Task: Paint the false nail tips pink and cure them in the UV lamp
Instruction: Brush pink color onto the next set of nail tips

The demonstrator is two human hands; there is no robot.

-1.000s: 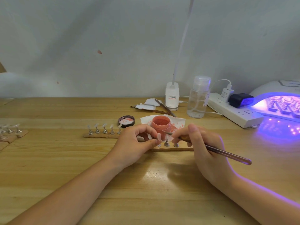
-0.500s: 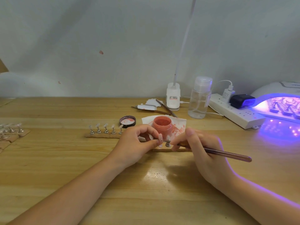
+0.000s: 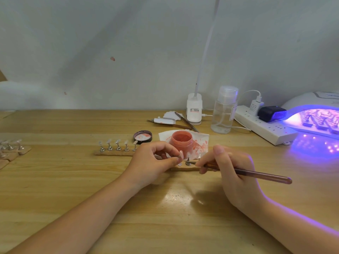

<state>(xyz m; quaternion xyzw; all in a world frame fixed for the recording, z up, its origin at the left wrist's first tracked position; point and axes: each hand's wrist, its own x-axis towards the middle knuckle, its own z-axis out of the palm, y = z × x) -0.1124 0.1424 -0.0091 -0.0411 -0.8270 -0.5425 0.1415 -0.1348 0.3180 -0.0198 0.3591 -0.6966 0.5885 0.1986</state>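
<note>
There is only one view, from a camera worn on the person's head. It looks forward and down across the desk (image 3: 55, 180) toward the wall behind it. It sits close: both forearms run in from the bottom edge, and the hands meet just in front of the paint jar (image 3: 182, 142), near the middle. The wide lens bends the desk's far edge.

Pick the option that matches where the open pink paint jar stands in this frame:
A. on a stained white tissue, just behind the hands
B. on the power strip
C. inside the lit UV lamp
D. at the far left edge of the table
A: the open pink paint jar stands on a white tissue smeared with pink, directly behind the left hand and the right hand, which holds the brush.
</note>
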